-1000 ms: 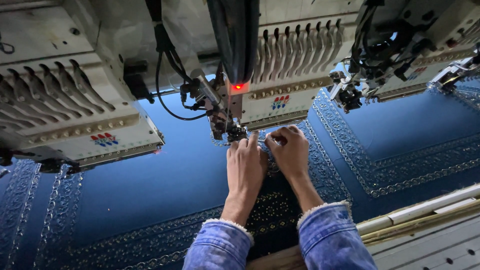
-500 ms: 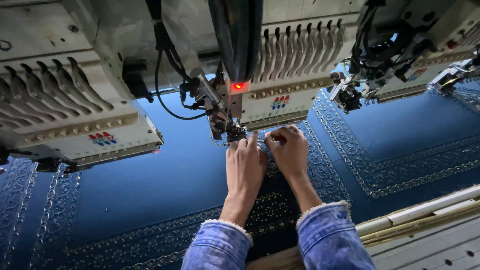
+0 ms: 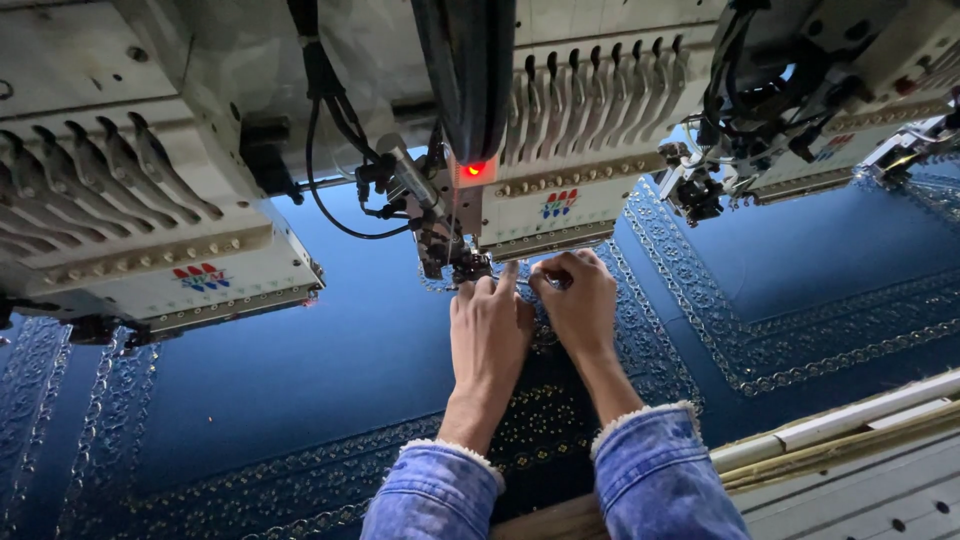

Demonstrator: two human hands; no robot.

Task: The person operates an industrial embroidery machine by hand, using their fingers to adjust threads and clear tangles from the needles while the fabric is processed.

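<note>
The deep blue cloth [image 3: 330,370] stretched under the machine looks smooth with a soft satin sheen, crossed by bands of raised, glittering silver embroidery [image 3: 700,300] that read rough and beaded. The cream-white embroidery heads [image 3: 150,250] seem painted metal and moulded plastic, matt and somewhat scuffed, with glossy black rubber-coated cables [image 3: 325,190]. The faded blue denim cuffs [image 3: 655,470] are coarse, their edges frayed white. The pale wooden frame rail [image 3: 850,420] looks dull and unpolished.
</note>
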